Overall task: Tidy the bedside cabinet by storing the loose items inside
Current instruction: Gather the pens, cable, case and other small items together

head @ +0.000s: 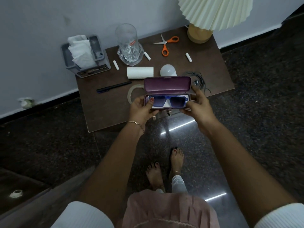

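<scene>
I am watching the case (167,85) being held open between both hands, just above the near edge of the desk (105,109). The sunglasses (166,101) are lying inside its lower half, lenses up, and the lid is standing upright on the far side of the fingers.

The left hand (142,109) is gripping the case's left end, with its thumb resting on the left lens. The right hand (199,104) is gripping the right end, thumb on the near rim and a finger reaching up to the lid's corner. Both sets of fingers are curled round the case, and neither is free.

Just past the left fingers a tape ring (131,92) and a pen (113,87) are lying flat. Directly beyond the lid a paper roll (139,72) and a bulb (167,69) are sitting, and a cable (200,79) is coiling just beyond the right fingers. Farther out are scissors (165,45), a glass (129,45), a tissue box (85,56) and a lamp (199,32).

I am reading this as the packing step: the glasses are seated and the lid is waiting to close. Next I would be tipping the lid down with the right fingers and pulling the left thumb clear of the lens so nothing is pinched. After that I would be stowing the case inside the desk. Most of the loose items are not yet put away.
</scene>
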`<action>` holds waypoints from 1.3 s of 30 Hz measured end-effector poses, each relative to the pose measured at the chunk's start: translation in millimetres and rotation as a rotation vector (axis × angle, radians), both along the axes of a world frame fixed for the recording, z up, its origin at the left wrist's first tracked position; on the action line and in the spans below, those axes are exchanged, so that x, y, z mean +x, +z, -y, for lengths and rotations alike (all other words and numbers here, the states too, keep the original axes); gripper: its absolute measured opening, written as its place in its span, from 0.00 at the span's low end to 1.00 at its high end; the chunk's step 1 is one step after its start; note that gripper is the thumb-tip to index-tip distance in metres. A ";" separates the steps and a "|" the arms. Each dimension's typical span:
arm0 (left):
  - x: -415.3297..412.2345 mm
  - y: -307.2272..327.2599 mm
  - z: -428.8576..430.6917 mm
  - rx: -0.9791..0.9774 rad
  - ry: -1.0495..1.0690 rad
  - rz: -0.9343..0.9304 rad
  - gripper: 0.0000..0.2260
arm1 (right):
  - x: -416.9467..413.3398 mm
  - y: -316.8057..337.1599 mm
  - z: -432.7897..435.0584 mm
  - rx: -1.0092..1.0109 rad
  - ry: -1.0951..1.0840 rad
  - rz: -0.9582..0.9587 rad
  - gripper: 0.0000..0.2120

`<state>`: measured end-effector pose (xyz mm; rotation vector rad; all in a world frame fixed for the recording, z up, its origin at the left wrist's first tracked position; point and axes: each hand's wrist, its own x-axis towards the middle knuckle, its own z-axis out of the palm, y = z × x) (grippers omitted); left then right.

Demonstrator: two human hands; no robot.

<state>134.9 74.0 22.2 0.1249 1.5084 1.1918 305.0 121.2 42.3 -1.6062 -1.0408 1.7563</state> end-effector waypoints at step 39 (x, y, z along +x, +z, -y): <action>-29.8 19.5 21.1 -0.018 0.263 0.222 0.07 | -54.2 13.7 13.0 -0.257 -0.015 -0.213 0.17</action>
